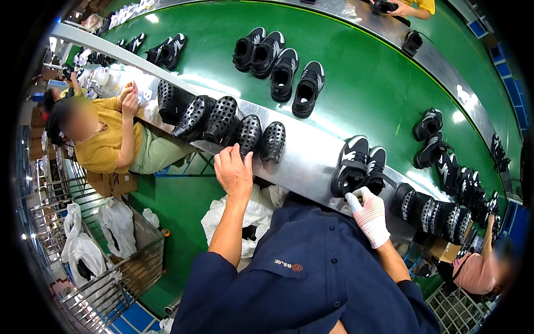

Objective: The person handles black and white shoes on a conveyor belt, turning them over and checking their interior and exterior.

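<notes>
Green conveyor belt [367, 83] fills most of the view, curving top left to right, with a metal ledge [311, 156] running along its near edge. Dark blue work shirt [311, 278] of the wearer takes up the lower middle. On the belt sit four black-and-white sneakers [281, 64] in a cluster, more pairs further left and right. Along the ledge stands a row of black perforated clogs [222, 119], leaning on each other, toes down. Just right of them, a pair of black-and-white sneakers [359, 164] stands at the ledge edge. More black perforated shoes [439, 214] line the ledge far right. Bare left hand [233, 170] reaches up to the ledge, fingers loosely curled, fingertips touching the ledge just beside the last clog in the row; it grips nothing that can be seen. Right hand [368, 214] in a striped knit glove touches the heel of the nearer sneaker of the pair, fingers bent onto it; a full pinch cannot be told. Seated person in a yellow shirt [103, 145] works at left. White plastic bags [119, 225] and a wire cart [111, 284] sit lower left.
</notes>
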A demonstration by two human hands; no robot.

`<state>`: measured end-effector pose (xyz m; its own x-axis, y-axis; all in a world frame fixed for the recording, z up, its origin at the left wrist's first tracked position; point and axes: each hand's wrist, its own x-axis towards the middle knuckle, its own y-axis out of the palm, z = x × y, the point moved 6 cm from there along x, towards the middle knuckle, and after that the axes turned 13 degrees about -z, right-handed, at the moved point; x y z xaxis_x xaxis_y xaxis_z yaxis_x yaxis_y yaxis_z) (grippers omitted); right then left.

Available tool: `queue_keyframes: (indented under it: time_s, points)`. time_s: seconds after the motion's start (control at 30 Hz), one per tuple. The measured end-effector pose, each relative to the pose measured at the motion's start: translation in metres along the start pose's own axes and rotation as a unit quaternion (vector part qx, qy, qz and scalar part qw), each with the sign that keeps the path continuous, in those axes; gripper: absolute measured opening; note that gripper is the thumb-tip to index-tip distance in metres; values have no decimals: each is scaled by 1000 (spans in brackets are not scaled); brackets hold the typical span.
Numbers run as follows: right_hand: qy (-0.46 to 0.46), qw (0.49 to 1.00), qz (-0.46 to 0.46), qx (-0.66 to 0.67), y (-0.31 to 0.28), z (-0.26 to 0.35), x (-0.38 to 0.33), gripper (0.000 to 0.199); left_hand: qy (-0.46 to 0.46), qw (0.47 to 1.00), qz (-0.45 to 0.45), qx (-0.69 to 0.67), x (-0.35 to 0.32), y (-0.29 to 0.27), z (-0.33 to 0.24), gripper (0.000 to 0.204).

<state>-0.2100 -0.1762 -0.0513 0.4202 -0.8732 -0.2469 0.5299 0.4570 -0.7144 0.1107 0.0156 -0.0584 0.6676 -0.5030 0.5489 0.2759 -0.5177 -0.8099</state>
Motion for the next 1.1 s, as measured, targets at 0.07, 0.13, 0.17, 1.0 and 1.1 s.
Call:
queue_keyframes:
  time_s: [0.07, 0.13, 0.17, 1.0, 1.1]
  points:
    - [42, 996, 7, 77, -1, 9, 4, 30, 10, 998, -39, -38, 15, -30, -21, 45]
    - [96, 981, 1, 170, 9, 25, 6, 36, 11, 992, -43, -120, 24, -49, -58, 44]
    - [86, 967, 9, 241, 23, 31, 8, 40, 48, 985, -30, -164, 22, -54, -84, 45]
    - [69, 991, 12, -116, -32, -22, -50, 51, -113, 803, 390, -435, -77, 70, -239, 16]
    - [86, 970, 41, -223, -43, -32, -38, 43, 174, 859, 252, -410, -64, 62, -254, 23]
